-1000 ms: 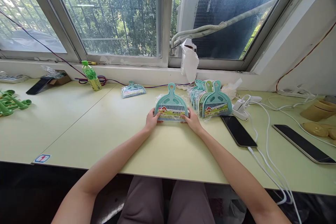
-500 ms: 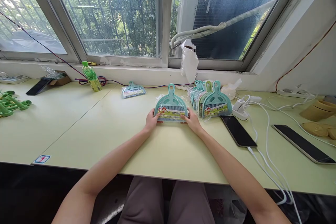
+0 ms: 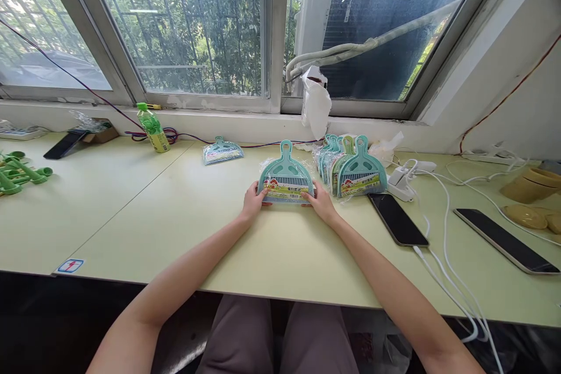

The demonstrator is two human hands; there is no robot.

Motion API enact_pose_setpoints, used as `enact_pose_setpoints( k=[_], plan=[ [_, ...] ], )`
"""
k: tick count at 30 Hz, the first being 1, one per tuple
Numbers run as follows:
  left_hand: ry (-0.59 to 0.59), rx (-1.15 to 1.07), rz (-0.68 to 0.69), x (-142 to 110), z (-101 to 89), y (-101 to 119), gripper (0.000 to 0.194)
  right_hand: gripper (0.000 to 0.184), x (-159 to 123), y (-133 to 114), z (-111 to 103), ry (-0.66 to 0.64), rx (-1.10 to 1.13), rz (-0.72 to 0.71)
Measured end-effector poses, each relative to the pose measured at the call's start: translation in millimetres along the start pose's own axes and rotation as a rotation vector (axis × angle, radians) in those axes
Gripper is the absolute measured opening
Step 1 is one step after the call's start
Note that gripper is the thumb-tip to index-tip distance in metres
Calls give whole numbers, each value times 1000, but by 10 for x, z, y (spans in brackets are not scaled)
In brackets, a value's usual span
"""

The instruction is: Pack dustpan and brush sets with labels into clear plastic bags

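A teal dustpan and brush set [image 3: 286,173], wrapped in clear plastic with a printed label, is held upright over the table by both hands. My left hand [image 3: 254,201] grips its lower left corner, thumb on the front. At the lower right corner my right hand [image 3: 321,201] pinches it the same way; the fingers behind are mostly hidden. Just right of it stands a row of several similar wrapped dustpan sets [image 3: 362,168], mostly teal with a green one among them. Another wrapped set [image 3: 222,151] lies flat farther back on the left.
A green drink bottle [image 3: 153,128] leans at the back left, near coiled cable. Green plastic parts [image 3: 21,172] lie at the far left. On the right are a phone [image 3: 398,219], a second phone [image 3: 506,241], white cables and a power strip [image 3: 401,182].
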State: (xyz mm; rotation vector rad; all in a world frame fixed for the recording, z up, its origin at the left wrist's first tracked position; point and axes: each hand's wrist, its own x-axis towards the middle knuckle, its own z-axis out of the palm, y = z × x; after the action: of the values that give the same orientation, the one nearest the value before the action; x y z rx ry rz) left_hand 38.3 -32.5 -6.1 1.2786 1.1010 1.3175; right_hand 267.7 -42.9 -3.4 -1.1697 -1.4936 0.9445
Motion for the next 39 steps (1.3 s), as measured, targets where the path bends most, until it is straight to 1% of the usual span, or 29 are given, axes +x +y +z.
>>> enact_pose_setpoints(
  k=[1, 3, 5, 7, 9, 12, 14, 17, 20, 22, 23, 25, 26, 27, 29, 31, 34, 36, 39],
  plan=[
    [4, 14, 23, -10, 3, 18, 41, 58, 17, -5, -26, 1, -42, -10],
    [6, 79, 109, -52, 21, 79, 41, 55, 66, -45, -116, 35, -161, -46],
    [-4, 176, 217, -121, 69, 157, 40, 49, 121, -118, -263, 90, -256, -102],
    [-24, 258, 292, -211, 162, 219, 39, 40, 161, -201, -460, 114, -257, -157],
    [-54, 300, 299, -311, 313, 234, 39, 34, 166, -265, -689, 89, -215, -164],
    [-146, 318, 205, -439, 650, 174, 41, 32, 108, -284, -1052, 1, -139, -107],
    [-196, 357, 161, -484, 944, 118, 38, 30, 52, -236, -1298, 18, -106, -83],
    [-241, 503, 166, -500, 1443, 72, 32, 29, -14, -80, -1670, 150, -89, -74],
    [-288, 516, 159, -492, 1906, 50, 35, 33, -32, 141, -1977, 323, -85, -61],
    [-310, 540, 171, -459, 2123, 28, 40, 34, -12, 292, -2087, 469, -172, -37],
    [-319, 560, 180, -427, 2195, 15, 43, 35, 6, 361, -2108, 544, -241, -24],
    [-340, 611, 193, -328, 2263, -10, 47, 36, 48, 471, -2094, 658, -353, -3],
    [-355, 635, 208, -267, 2267, -23, 47, 36, 68, 511, -2069, 692, -402, 1],
    [-371, 655, 236, -206, 2257, -34, 47, 34, 85, 541, -2040, 717, -454, 6],
    [-390, 676, 335, -103, 2219, -55, 46, 30, 105, 570, -1985, 740, -560, 23],
    [-386, 701, 426, -52, 2187, -73, 42, 28, 110, 572, -1952, 748, -651, 51],
    [-325, 800, 510, -50, 2174, -92, 37, 27, 105, 552, -1936, 762, -715, 86],
    [-254, 885, 609, -40, 2172, -98, 38, 26, 99, 533, -1931, 776, -751, 111],
    [-144, 976, 757, 45, 2156, -102, 36, 23, 88, 502, -1921, 821, -830, 164]
  ],
)
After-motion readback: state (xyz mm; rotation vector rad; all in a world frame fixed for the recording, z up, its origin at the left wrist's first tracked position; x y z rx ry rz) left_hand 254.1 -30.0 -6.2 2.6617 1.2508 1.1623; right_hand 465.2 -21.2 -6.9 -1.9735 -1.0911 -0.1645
